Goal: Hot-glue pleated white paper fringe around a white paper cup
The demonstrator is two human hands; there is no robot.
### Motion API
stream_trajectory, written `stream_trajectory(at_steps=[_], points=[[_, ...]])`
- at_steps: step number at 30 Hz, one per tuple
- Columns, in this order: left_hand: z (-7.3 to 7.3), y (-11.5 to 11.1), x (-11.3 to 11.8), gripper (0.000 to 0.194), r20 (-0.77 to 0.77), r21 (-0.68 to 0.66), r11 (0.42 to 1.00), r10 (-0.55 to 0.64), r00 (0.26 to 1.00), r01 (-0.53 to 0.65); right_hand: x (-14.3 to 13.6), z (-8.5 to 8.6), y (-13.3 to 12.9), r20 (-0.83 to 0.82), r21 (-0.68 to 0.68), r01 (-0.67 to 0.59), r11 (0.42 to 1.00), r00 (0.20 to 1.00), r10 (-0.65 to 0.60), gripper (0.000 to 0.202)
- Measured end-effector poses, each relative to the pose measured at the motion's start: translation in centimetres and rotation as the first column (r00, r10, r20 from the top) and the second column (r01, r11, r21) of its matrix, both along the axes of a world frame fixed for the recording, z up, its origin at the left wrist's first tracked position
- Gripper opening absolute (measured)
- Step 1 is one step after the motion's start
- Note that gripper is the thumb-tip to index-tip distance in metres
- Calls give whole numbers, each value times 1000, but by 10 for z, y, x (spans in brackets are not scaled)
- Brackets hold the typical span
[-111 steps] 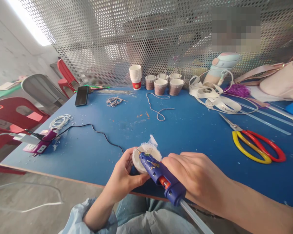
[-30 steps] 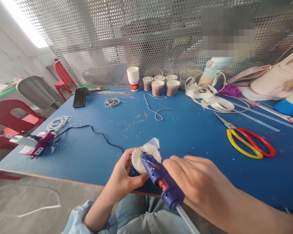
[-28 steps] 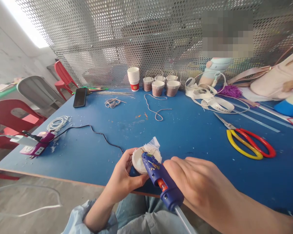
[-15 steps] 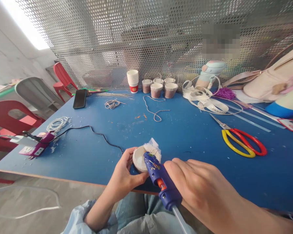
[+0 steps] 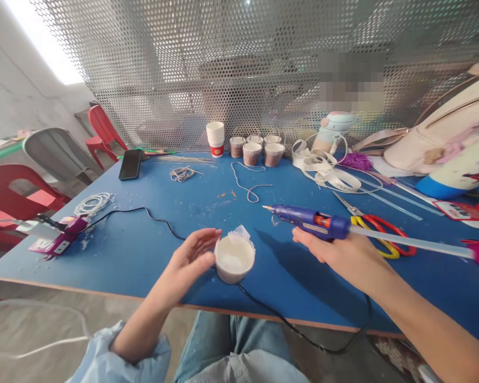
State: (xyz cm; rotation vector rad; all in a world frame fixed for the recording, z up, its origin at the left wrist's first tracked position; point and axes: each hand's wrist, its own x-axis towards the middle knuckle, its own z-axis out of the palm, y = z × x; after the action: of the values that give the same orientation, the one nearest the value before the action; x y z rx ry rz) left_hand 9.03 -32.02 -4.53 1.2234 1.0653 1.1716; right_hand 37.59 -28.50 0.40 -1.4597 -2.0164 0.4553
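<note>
A small wrapped paper cup (image 5: 234, 260) stands on the blue table near its front edge, a scrap of thin white material sticking up from its back rim. Just left of the cup is my left hand (image 5: 191, 258), fingers apart and curved toward its side, gripping nothing. My right hand (image 5: 335, 252) is closed round the handle of a blue hot glue gun (image 5: 303, 219), held above the table to the right of the cup. Its nozzle points left, and a long clear glue stick (image 5: 411, 243) comes out of its back end.
Scissors (image 5: 387, 236) lie under the right arm. A black cord (image 5: 287, 319) loops over the front edge. At the back are stacked cups (image 5: 215, 139), several wrapped cups (image 5: 252, 153), string (image 5: 249, 191) and ribbon (image 5: 327, 173). A purple power strip (image 5: 59, 234) sits left.
The glue gun has left the cup's inside and swung up and right in my right hand. My left hand has let go of the cup, which now stands on the table.
</note>
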Motion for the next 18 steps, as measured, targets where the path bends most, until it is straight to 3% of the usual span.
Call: stream_trajectory(at_steps=[3,5,7,11,14,18], points=[[27,21,-4,37,-237,10,1000,1,972,1,-2,-12,18,-49,-216,46,975,997,-58,32],[39,37,-2,35,-299,13,999,-43,953,49,-3,-21,27,-97,-322,48,945,992,-84,34],[45,51,2,36,-329,-6,993,-114,938,118,-4,-27,30,-134,-341,32,940,987,-83,36],[41,63,3,29,-245,-75,985,-167,955,154,-5,-16,12,-177,-214,-4,977,984,-34,32],[33,63,-4,24,-47,-147,961,-244,969,235,-10,-2,-14,-176,-85,-163,983,974,146,21],[23,54,-19,51,83,-150,877,-450,889,457,-23,-2,-36,-33,55,-375,925,925,378,8]])
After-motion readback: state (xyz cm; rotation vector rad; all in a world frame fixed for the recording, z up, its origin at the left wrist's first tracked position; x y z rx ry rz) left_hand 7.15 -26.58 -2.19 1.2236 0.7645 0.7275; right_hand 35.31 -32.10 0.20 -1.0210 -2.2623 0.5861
